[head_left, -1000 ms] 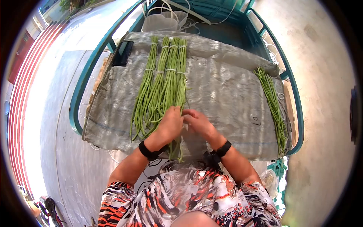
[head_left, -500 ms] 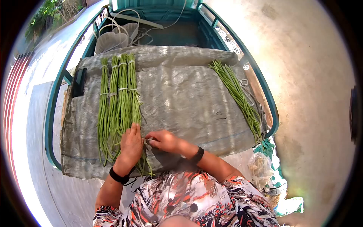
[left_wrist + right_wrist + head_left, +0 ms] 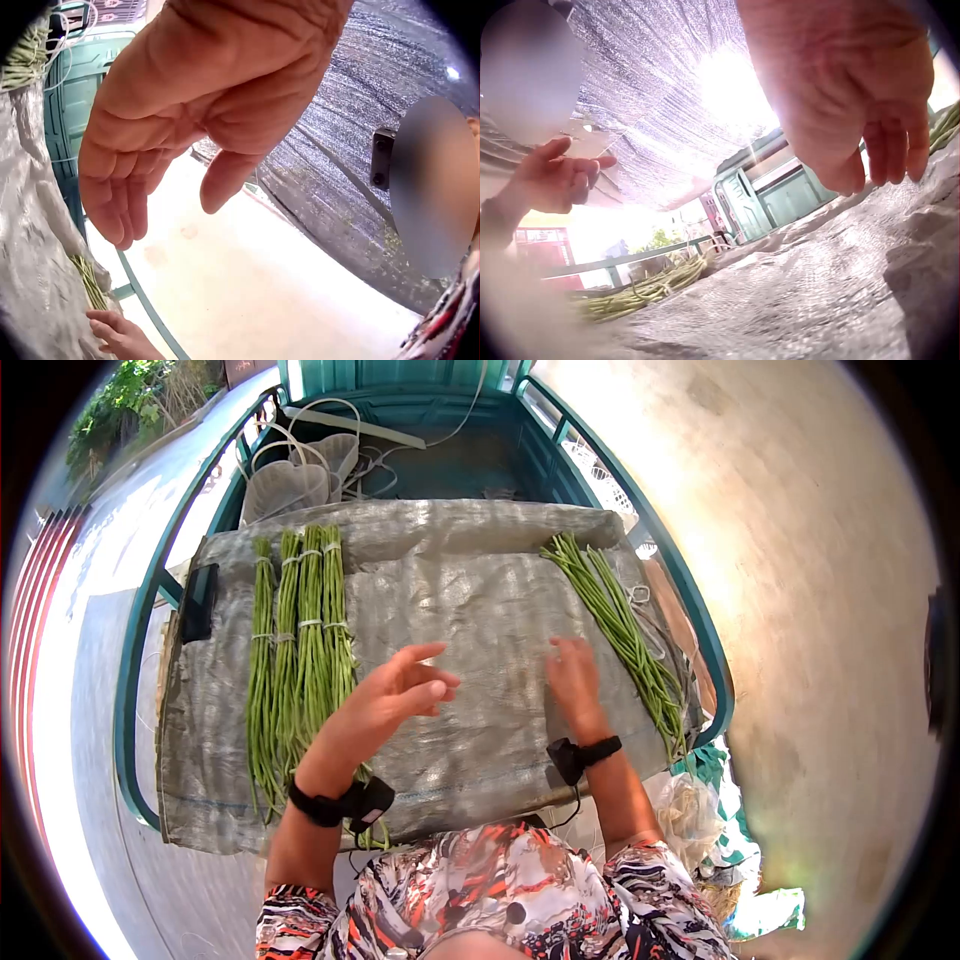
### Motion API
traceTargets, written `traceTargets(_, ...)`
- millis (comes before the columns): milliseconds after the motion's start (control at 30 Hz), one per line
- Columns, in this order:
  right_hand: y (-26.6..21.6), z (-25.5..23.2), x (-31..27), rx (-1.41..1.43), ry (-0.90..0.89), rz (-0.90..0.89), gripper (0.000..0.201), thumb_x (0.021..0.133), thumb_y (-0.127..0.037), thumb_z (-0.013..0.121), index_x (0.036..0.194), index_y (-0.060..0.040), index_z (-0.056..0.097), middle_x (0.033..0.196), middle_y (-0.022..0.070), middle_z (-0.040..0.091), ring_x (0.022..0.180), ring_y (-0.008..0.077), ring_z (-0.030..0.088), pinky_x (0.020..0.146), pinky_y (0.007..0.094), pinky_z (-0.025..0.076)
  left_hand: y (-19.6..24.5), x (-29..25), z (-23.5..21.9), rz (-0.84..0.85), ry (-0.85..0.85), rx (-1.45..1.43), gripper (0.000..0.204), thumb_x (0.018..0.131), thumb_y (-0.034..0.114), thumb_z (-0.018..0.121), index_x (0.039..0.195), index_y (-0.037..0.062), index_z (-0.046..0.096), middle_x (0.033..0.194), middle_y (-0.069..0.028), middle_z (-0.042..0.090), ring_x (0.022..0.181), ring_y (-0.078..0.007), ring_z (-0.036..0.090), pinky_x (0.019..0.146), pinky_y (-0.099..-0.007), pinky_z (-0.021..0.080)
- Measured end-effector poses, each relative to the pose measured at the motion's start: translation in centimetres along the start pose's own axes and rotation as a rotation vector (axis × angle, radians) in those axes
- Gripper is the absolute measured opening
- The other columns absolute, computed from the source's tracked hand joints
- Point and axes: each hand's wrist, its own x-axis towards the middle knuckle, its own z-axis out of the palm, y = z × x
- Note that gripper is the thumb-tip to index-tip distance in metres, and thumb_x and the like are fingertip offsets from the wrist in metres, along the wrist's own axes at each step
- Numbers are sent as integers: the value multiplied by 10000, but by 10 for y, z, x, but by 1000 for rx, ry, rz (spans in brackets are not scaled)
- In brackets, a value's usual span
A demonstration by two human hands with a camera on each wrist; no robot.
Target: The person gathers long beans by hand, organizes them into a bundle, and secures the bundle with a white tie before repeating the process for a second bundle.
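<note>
Several tied bundles of long green beans (image 3: 312,630) lie side by side on the left of a grey woven sheet (image 3: 450,610), bound with pale ties. A looser row of long beans (image 3: 620,630) lies along the sheet's right side. My left hand (image 3: 392,695) is raised just right of the bundles, fingers relaxed and holding nothing; its bare palm (image 3: 202,90) fills the top of the left wrist view. Nearer the loose beans, my right hand (image 3: 575,678) hovers over the sheet, blurred. In the right wrist view its fingers (image 3: 889,146) hang down, holding nothing.
Green metal rails (image 3: 680,600) run along both sides of the cart. A black phone-like object (image 3: 200,602) lies at the sheet's left edge. White buckets (image 3: 285,488) stand in the cart bed behind. White string (image 3: 640,598) lies beside the loose beans.
Both hands have left the rightmost bundle, where they worked close together. The left has lifted; the right has moved right toward the loose beans. The head view has shifted.
</note>
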Motion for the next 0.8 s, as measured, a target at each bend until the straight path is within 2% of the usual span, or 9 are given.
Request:
traceTargets(133,55,15,25,-324,174,83,340,800,-141,629,1126,-65,572,1153,130,564,1070,340,530,888,451,437,-42,59,-10,-88,20,-380,500,928,182,588,1346,-12,394,1155,-156,602,1104,-236,581,964,-352,470)
traceTargets(267,69,8,31,-521,89,259,424,814,-212,660,1188,-76,515,1166,110,567,1082,318,529,882,444,439,-127,103,-32,-70,-56,-822,492,924,188,589,1335,-11,407,1216,-180,569,1155,-286,557,987,-387,470)
traceTargets(333,75,9,33,-641,88,221,410,820,-244,666,1166,-71,529,1167,103,567,1068,315,532,868,447,442,-147,101,-35,-56,-6,-921,527,920,184,594,1356,-16,375,1267,-189,530,1188,-301,533,994,-393,463)
traceTargets(433,83,12,41,-606,120,201,336,826,-239,658,1103,-69,574,1105,107,589,1029,316,546,836,454,454,-146,97,-36,-41,21,-912,592,914,177,600,1392,-19,310,1325,-200,476,1224,-312,503,1005,-401,453)
traceTargets(533,85,9,52,-372,-40,222,248,836,-217,648,1031,-68,615,1016,122,602,978,329,558,792,456,466,-143,95,-35,-38,-3,-910,643,915,166,594,1422,-16,242,1341,-204,459,1234,-318,493,1014,-404,445)
traceTargets(567,81,14,51,-353,0,133,159,841,-183,636,935,-58,612,936,137,602,905,346,564,741,465,465,-142,95,-35,-36,-19,-920,657,917,162,589,1430,-15,220,1340,-205,459,1235,-320,492,1016,-405,443)
traceTargets(667,42,18,47,-286,-7,119,125,838,-154,630,879,-50,575,919,143,598,869,357,561,710,471,454,-143,95,-35,-25,-30,-915,641,921,155,578,1423,-21,220,1353,-208,442,1242,-323,482,1018,-407,441)
traceTargets(700,49,29,44,-234,51,56,119,846,-138,611,842,-42,542,897,145,598,818,364,563,695,475,445,-143,95,-34,-22,-23,-920,599,928,144,559,1407,-13,236,1339,-199,450,1224,-307,494,998,-391,452)
traceTargets(800,-3,27,31,-61,-113,136,126,859,-144,604,862,-32,546,849,134,595,775,348,569,692,456,451,-144,95,-32,-14,-24,-926,523,943,138,528,1373,-6,268,1327,-197,450,1207,-292,504,979,-378,462)
